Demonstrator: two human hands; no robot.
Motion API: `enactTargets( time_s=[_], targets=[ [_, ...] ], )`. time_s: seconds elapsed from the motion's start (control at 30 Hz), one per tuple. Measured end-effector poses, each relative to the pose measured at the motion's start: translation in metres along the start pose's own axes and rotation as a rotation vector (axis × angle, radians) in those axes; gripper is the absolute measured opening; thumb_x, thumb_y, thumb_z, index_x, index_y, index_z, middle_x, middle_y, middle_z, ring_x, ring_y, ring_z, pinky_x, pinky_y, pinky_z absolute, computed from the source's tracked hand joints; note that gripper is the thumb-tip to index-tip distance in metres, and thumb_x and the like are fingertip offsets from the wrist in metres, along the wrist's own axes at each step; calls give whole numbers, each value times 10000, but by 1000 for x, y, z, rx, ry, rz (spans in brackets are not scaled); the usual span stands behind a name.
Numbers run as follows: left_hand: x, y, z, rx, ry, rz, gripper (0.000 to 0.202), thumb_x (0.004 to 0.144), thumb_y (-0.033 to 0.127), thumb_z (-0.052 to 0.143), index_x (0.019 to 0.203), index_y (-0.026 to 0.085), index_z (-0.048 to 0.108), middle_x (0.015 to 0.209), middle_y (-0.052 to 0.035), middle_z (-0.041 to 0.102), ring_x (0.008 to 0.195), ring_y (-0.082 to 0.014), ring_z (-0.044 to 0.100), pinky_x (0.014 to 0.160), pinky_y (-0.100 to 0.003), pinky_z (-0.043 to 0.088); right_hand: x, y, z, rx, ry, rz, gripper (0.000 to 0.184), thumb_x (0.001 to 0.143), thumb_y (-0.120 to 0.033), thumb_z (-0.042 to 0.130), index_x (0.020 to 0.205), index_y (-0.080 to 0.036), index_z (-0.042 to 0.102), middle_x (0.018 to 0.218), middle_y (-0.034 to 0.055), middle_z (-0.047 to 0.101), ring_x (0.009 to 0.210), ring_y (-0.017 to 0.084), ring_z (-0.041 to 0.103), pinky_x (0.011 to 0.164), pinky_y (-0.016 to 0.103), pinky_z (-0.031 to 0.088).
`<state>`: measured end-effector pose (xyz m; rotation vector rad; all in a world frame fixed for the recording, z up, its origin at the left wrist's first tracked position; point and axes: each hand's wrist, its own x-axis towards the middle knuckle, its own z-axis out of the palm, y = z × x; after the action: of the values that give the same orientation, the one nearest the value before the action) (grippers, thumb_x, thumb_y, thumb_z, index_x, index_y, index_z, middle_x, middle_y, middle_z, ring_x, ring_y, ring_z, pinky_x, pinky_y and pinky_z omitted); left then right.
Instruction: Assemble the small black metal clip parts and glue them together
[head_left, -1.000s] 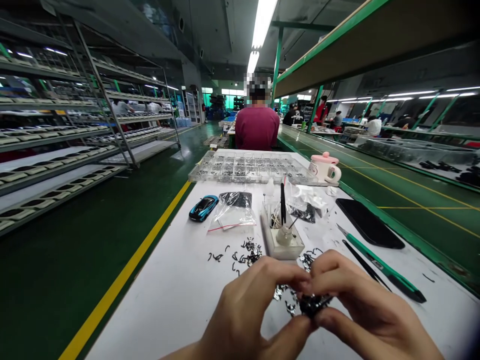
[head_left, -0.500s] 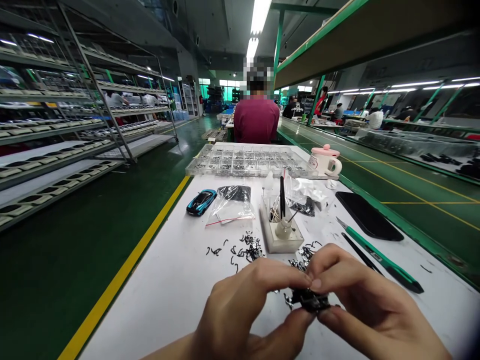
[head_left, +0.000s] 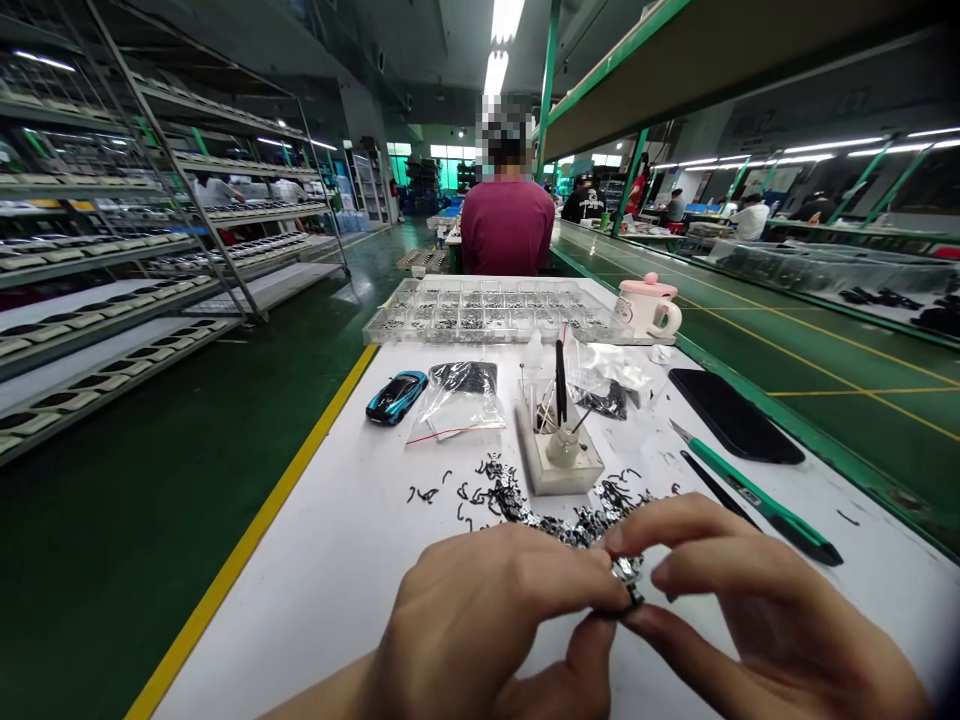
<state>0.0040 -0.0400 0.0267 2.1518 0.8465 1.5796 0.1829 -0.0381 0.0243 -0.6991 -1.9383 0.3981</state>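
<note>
Pinching a tiny dark metal piece [head_left: 634,592] between left hand [head_left: 480,628] and right hand [head_left: 754,590] (its axis hidden), silvery metal scraps [head_left: 559,527] at eleven o'clock.

hands [head_left: 487,625] pinching metal piece [head_left: 628,580], black bits [head_left: 499,492] — white table [head_left: 315,610]

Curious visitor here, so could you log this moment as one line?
left hand: pinches small metal pieces | right hand: pinches them too | beside: spilled metal pieces

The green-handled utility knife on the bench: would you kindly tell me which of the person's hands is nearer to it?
The right hand is nearer, just below the green-handled utility knife and apart from it; the left hand lies farther away.
</note>
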Motion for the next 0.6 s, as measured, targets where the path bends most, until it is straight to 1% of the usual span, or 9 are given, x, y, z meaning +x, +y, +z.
enactTargets(
  time_s=[0.13, 0.23, 0.3, 0.33, 0.4, 0.53, 0.6],
  targets=[
    [-1, -1, -2, 54, 0, 13, 360, 724, -10, 594, 951, 267, 557, 837, 50, 727, 705, -118, 695, 697, -185, 562, 0, -2, -5, -140, -31, -58, 192, 806, -15, 566, 890, -187, 575, 866, 54, 650, 852, 180, 642, 684, 227, 574],
    [-2, -1, -2, 60, -27, 30, 355, 725, -3, 593, 950, 268, 548, 835, 49, 728, 694, -121, 692, 681, -192, 562, 1, -1, -11, -168, -53, -72, 181, 808, -36, 577, 884, -200, 593, 880, 45, 614, 838, 169, 635, 666, 223, 568],
    [-1, -1, -2, 54, -8, 17, 384, 731, -26, 572, 966, 277, 548, 840, 45, 732, 699, -136, 696, 690, -214, 573, -1, 1, -14, -187, -78, -80, 202, 802, -42, 593, 905, -215, 608, 900, 43, 593, 829, 167, 638, 649, 224, 567],
    [-1, -1, -3, 59, -20, 24, 389, 730, -33, 570, 964, 277, 551, 840, 44, 732, 704, -138, 698, 690, -214, 575, -2, 2, -14, -196, -97, -92, 213, 798, -43, 600, 915, -221, 615, 905, 42, 590, 824, 168, 639, 642, 225, 567],
    [0, -1, -3, 61, -39, 39, 374, 723, -33, 578, 940, 270, 558, 842, 45, 732, 711, -135, 702, 692, -202, 576, -4, 3, -12, -200, -99, -88, 212, 804, -42, 596, 917, -220, 617, 903, 45, 586, 825, 173, 635, 643, 237, 561],
    [0, -2, -5, 47, -54, 51, 328, 719, -22, 582, 894, 255, 569, 840, 44, 730, 721, -116, 700, 708, -175, 570, -7, 1, -5, -140, -32, -16, 190, 850, -30, 537, 919, -194, 605, 889, 57, 587, 854, 184, 617, 681, 273, 540],
    [1, -1, -6, 27, -47, 63, 312, 720, -22, 573, 881, 245, 574, 849, 41, 730, 723, -103, 697, 729, -155, 558, -6, 0, -4, -103, -54, -30, 206, 853, -18, 522, 940, -187, 602, 872, 54, 610, 860, 182, 620, 696, 272, 545]
  ],
)
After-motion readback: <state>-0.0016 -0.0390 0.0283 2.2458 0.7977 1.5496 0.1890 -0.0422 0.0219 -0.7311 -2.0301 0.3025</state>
